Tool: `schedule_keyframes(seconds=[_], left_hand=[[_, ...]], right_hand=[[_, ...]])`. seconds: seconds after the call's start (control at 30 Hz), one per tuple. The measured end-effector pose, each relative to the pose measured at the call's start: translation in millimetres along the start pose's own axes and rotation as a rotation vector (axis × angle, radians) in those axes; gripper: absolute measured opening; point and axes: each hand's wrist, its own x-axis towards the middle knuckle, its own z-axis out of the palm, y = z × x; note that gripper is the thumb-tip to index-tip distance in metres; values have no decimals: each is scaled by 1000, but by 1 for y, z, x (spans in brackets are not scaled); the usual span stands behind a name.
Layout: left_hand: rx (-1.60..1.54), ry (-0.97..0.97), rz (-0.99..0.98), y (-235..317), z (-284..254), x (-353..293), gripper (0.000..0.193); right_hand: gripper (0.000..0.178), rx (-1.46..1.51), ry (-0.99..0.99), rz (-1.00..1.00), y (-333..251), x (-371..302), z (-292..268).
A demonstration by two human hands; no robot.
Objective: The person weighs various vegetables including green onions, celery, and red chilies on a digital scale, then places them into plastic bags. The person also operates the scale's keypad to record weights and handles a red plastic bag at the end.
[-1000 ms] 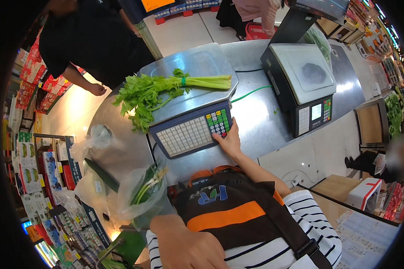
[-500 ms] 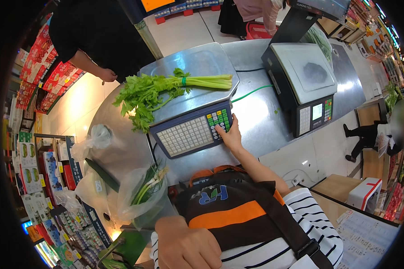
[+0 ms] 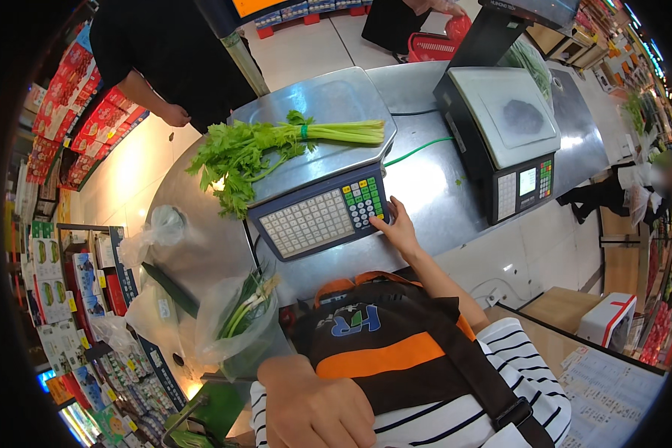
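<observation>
A bunch of celery, tied with a green band, lies across the metal pan of a weighing scale, its leaves hanging over the left front edge. My right hand is at the right end of the scale's keypad. Its thumb reaches the lower-right keys, and the fingers are apart with nothing in them. Low in front of my striped shirt, my left hand is seen from the back with its fingers curled under. Whatever it may hold is hidden.
A second scale stands right on the metal counter. Clear bags lie left, one holding green onions, near a long dark-green vegetable. A person in black stands beyond the counter; a red basket is farther back.
My right hand has slid slightly down and right, its thumb shifting from the keypad's middle to its lower-right corner. The red basket and a far person at right have moved.
</observation>
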Motion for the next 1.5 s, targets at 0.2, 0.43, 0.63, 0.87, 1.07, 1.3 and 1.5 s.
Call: schedule_keyframes(seconds=[0.2, 0.43, 0.63, 0.87, 1.07, 1.3, 1.5], left_hand=[[-7, -4, 2, 0, -4, 0, 19], [-25, 19, 11, -2, -8, 1, 18], [-3, 33, 32, -1, -8, 0, 18], [25, 97, 54, -1, -5, -5, 21], [62, 272, 25, 10, -3, -51, 23], [83, 1078, 256, -14, 39, -126, 28], [230, 1870, 547, -23, 44, -186, 34]], right_hand=[[86, -107, 58, 2, -3, 0, 5], [90, -179, 149, -77, -20, -3, 14], [101, -268, 257, -93, -52, -3, 42], [95, 115, 58, 35, -13, 7, 6], [71, -45, 41, 30, 1, -3, -19], [52, 247, -82, 92, -47, 25, -27], [49, 18, 170, -337, -55, 100, -12]])
